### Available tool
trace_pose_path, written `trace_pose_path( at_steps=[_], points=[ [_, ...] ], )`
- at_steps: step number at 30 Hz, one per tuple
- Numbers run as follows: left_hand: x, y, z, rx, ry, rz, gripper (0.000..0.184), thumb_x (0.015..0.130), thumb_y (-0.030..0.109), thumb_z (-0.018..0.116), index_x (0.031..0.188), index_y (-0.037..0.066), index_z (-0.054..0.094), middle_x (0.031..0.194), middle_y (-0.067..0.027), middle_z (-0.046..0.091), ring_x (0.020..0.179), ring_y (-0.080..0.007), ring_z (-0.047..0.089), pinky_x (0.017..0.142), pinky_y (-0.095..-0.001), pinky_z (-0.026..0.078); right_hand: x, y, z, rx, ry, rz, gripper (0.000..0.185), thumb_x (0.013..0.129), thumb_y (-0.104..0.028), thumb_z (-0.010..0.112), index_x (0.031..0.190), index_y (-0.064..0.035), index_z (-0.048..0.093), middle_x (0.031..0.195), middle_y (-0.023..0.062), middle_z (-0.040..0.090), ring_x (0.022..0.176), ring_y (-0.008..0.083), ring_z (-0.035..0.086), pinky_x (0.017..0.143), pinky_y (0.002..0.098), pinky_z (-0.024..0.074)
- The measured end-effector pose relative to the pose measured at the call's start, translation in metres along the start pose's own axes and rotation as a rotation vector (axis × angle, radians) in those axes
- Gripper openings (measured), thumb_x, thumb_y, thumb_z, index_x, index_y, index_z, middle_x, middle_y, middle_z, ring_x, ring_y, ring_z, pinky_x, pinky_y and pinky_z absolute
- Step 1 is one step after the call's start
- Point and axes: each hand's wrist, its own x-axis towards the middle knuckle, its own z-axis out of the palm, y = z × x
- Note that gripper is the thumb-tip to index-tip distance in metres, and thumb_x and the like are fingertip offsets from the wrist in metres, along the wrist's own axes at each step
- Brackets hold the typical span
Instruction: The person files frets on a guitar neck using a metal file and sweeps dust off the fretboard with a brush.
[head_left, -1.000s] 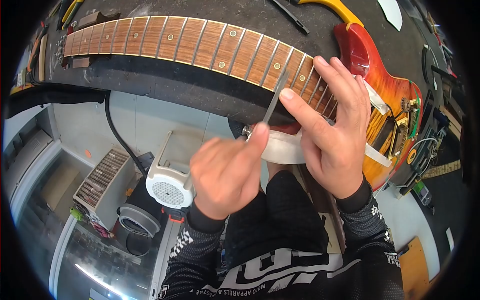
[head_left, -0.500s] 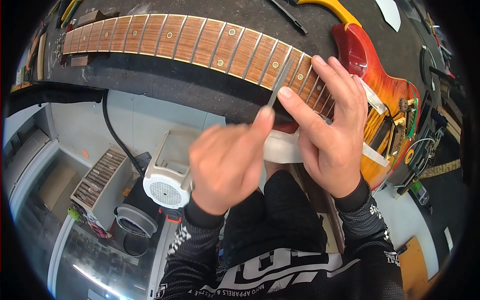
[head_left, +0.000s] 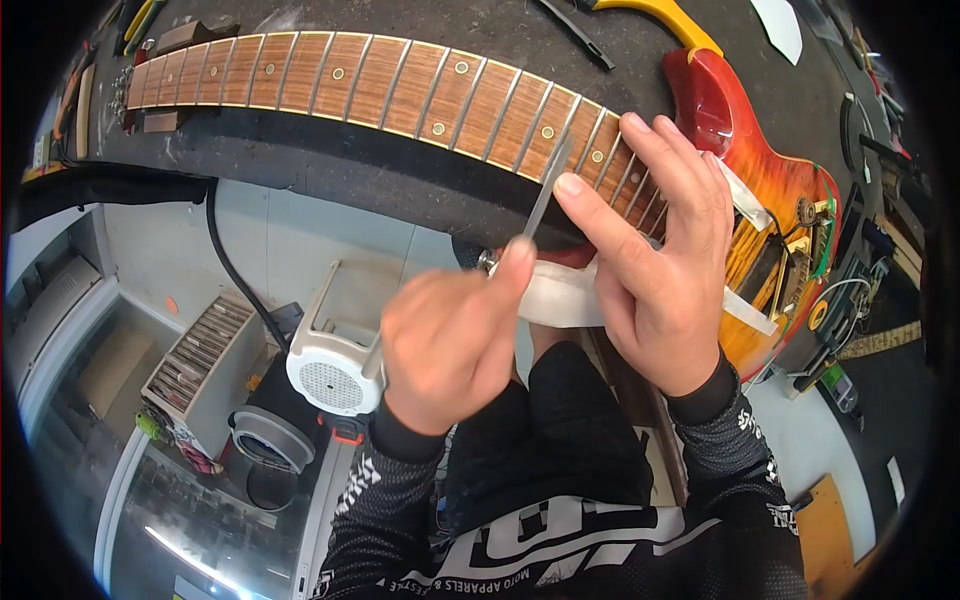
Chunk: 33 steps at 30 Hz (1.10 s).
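Observation:
A guitar neck with a brown wooden fretboard [head_left: 330,75], metal frets and round dot inlays runs from the upper left to the sunburst body [head_left: 715,110] on the right. My left hand [head_left: 450,340], slightly blurred, is closed round a slim metal file [head_left: 545,200]. The file's far end lies over a fret near the upper part of the fretboard. Resting on the strip of frets nearest the body is my right hand [head_left: 665,250], fingers stretched out, its thumb tip beside the file. White tape [head_left: 560,295] covers part of the body below the neck.
The neck lies on a dark workbench [head_left: 350,170], with a wooden support block [head_left: 160,121] near the headstock. A yellow-handled tool [head_left: 660,12] and a black bar [head_left: 578,35] lie at the back. Below the bench stand a white device with a round grille [head_left: 335,385] and a storage box [head_left: 200,360].
My left hand has drawn the file back down and to the left, so less of it lies over the fretboard. My right hand stays nearly in place.

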Motion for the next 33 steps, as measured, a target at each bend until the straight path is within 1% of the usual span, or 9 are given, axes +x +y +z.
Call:
trace_pose_path(
  at_steps=[4, 7, 10, 13, 20, 23, 27, 30, 33],
  points=[
    [-0.026, 0.011, -0.021, -0.053, -0.094, -0.030, 0.041, 0.086, -0.019, 0.081, 0.124, -0.006, 0.076, 0.072, -0.0082, 0.064, 0.053, -0.0246, 0.053, 0.053, -0.0377, 0.040, -0.001, 0.001, -0.001, 0.020, -0.008, 0.002, 0.080, 0.078, 0.011, 0.070, 0.147, -0.0279, 0.077, 0.166, 0.0219, 0.056, 0.155, 0.0479, 0.052, 0.127, 0.0646, 0.0361],
    [-0.021, 0.009, -0.021, -0.049, -0.106, 0.004, 0.040, 0.087, -0.020, 0.080, 0.124, -0.007, 0.075, 0.071, -0.0072, 0.060, 0.051, -0.0229, 0.050, 0.051, -0.0373, 0.037, -0.002, 0.002, -0.001, 0.021, -0.011, 0.006, 0.080, 0.078, 0.012, 0.069, 0.147, -0.0282, 0.077, 0.166, 0.0217, 0.056, 0.156, 0.0478, 0.052, 0.128, 0.0650, 0.0353],
    [-0.018, 0.008, -0.022, -0.042, -0.128, -0.005, 0.040, 0.087, -0.019, 0.081, 0.124, -0.006, 0.075, 0.070, -0.0069, 0.060, 0.051, -0.0228, 0.050, 0.052, -0.0375, 0.037, -0.002, 0.001, -0.002, 0.023, -0.019, 0.015, 0.079, 0.079, 0.012, 0.069, 0.147, -0.0284, 0.077, 0.166, 0.0216, 0.056, 0.156, 0.0479, 0.052, 0.128, 0.0652, 0.0350],
    [-0.021, 0.004, -0.020, 0.001, -0.113, -0.038, 0.054, 0.080, -0.011, 0.080, 0.133, -0.002, 0.079, 0.071, -0.0054, 0.060, 0.057, -0.0241, 0.059, 0.055, -0.0372, 0.043, -0.002, 0.001, -0.002, 0.019, -0.015, 0.012, 0.078, 0.080, 0.011, 0.069, 0.147, -0.0284, 0.077, 0.166, 0.0218, 0.056, 0.156, 0.0479, 0.052, 0.128, 0.0650, 0.0354],
    [0.025, -0.005, 0.005, -0.008, -0.007, 0.020, 0.048, 0.084, -0.011, 0.078, 0.131, 0.000, 0.080, 0.077, -0.0077, 0.068, 0.062, -0.0252, 0.065, 0.058, -0.0396, 0.048, 0.000, 0.000, 0.001, -0.001, -0.004, -0.007, 0.076, 0.079, 0.009, 0.071, 0.145, -0.0274, 0.078, 0.165, 0.0224, 0.056, 0.154, 0.0478, 0.053, 0.127, 0.0639, 0.0369],
    [-0.014, 0.005, -0.016, 0.001, -0.114, -0.071, 0.049, 0.085, -0.012, 0.078, 0.132, -0.001, 0.079, 0.077, -0.0075, 0.069, 0.062, -0.0249, 0.066, 0.057, -0.0392, 0.048, 0.000, 0.001, -0.001, 0.000, -0.004, -0.007, 0.075, 0.079, 0.009, 0.071, 0.145, -0.0271, 0.078, 0.165, 0.0225, 0.057, 0.154, 0.0480, 0.054, 0.126, 0.0637, 0.0373],
    [0.016, -0.003, -0.001, -0.002, -0.031, 0.016, 0.053, 0.084, -0.011, 0.078, 0.136, -0.001, 0.079, 0.076, -0.0079, 0.069, 0.062, -0.0247, 0.066, 0.057, -0.0384, 0.047, 0.000, 0.002, 0.000, -0.002, 0.000, -0.014, 0.077, 0.079, 0.009, 0.070, 0.146, -0.0273, 0.078, 0.165, 0.0225, 0.057, 0.154, 0.0484, 0.053, 0.126, 0.0635, 0.0377],
    [0.023, -0.006, 0.005, -0.036, -0.013, -0.003, 0.054, 0.083, -0.012, 0.078, 0.136, -0.001, 0.078, 0.075, -0.0076, 0.068, 0.061, -0.0250, 0.065, 0.057, -0.0381, 0.046, 0.000, 0.001, 0.000, 0.006, -0.008, -0.015, 0.077, 0.079, 0.010, 0.070, 0.146, -0.0275, 0.078, 0.166, 0.0226, 0.056, 0.154, 0.0485, 0.053, 0.126, 0.0636, 0.0377],
    [-0.016, 0.001, -0.009, -0.029, -0.047, -0.014, 0.055, 0.082, -0.012, 0.078, 0.135, -0.002, 0.078, 0.074, -0.0067, 0.065, 0.059, -0.0254, 0.063, 0.056, -0.0384, 0.045, -0.001, 0.002, -0.001, 0.015, -0.009, -0.013, 0.078, 0.078, 0.010, 0.070, 0.146, -0.0278, 0.077, 0.166, 0.0227, 0.055, 0.154, 0.0486, 0.052, 0.126, 0.0640, 0.0374]
  ],
)
